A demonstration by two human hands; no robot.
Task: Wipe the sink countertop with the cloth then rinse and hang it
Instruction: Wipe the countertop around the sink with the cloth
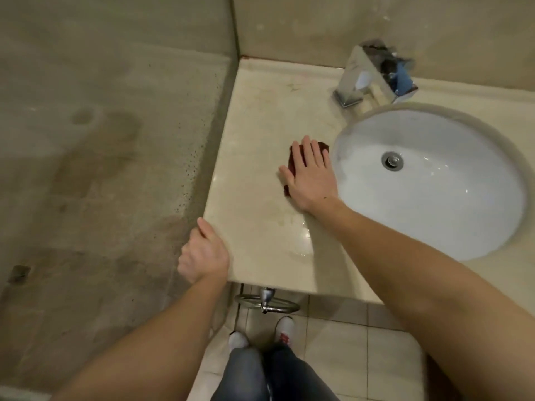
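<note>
The right hand (309,175) lies flat on the dark red cloth (290,161), fingers straight and slightly spread, pressing it onto the countertop (260,125). An open palm like that puts weight across the whole cloth for wiping. The cloth sits under those fingers, peeking out past the fingertips and beside the thumb, with the sink basin (434,204) just off the little-finger side. The left hand (204,253) curls over the countertop's near corner, thumb on top, likely as a brace. The tap (373,76) stands well beyond the right fingertips, and rinsing is not yet begun.
</note>
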